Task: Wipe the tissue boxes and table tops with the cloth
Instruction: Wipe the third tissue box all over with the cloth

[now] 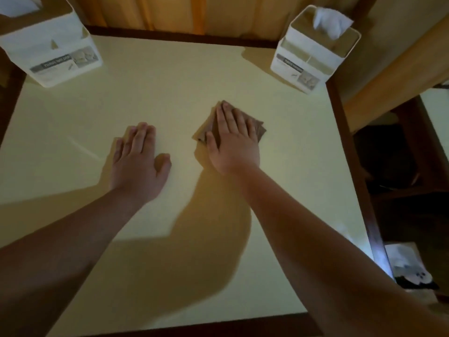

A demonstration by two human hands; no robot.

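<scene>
Brown folded cloth [239, 122], pinned near mid-table under flat right hand [233, 139], fingers straight, nothing gripped; left hand [137, 161] spread flat on cream table top [184, 76], holding nothing. Best wiped with even pressure, overlapping passes out to dark wooden edging [340, 113], skirting right tissue box [313, 49] and left tissue box [51, 47]. Left box cropped; labels blurred; dim light hiding dirt.

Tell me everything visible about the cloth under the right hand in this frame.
The cloth is a small brown piece, apparently folded into layers, with stacked corners showing at its right edge. It lies flat on the pale table top, right of centre. The right hand rests on it, fingers straight, covering most of it; only its edges show. Nothing else touches it.
</scene>
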